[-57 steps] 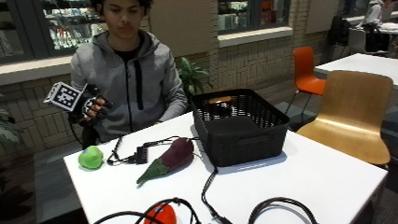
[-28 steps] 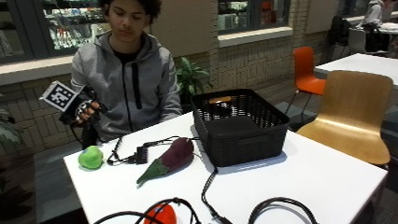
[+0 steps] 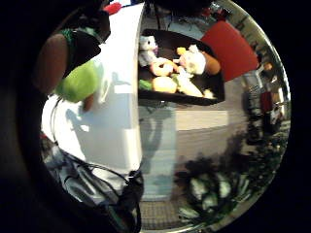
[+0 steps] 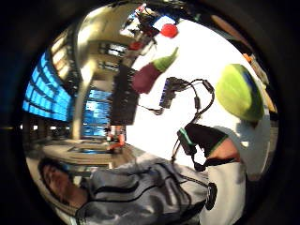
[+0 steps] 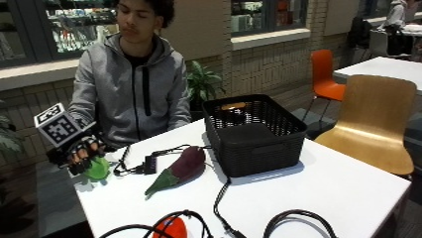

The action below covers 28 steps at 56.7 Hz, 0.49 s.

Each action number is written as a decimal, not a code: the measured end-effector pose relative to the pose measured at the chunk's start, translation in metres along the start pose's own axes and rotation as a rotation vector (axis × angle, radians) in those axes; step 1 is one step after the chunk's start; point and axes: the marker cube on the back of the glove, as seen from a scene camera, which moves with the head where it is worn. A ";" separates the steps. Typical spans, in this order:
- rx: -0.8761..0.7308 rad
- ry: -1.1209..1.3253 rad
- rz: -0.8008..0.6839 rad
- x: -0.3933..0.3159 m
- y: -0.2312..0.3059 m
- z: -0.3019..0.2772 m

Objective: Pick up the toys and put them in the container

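A white tabletop (image 5: 342,183) is filling the lower frame. At its left edge the gloved right hand (image 5: 79,151) is hovering, fingers (image 5: 84,157) loosely spread, directly over the green toy (image 5: 97,168), apparently gripping nothing; the basket (image 5: 254,134) is sitting centre-right.

Green toy (image 5: 97,168), purple eggplant toy (image 5: 181,167), black basket (image 5: 254,134), white table (image 5: 330,188).

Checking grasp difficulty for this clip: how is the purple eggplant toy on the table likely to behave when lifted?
The eggplant toy looks like plush, so probably light and soft. Its long tapered body, lying flat beside the black basket, may droop at the green tip if gripped at one end. Rolling seems unlikely.
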 end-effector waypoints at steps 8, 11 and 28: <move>-0.109 0.034 -0.053 0.006 0.012 0.034; -0.111 0.030 -0.048 0.007 0.010 0.037; 0.004 0.015 -0.102 0.009 0.011 0.046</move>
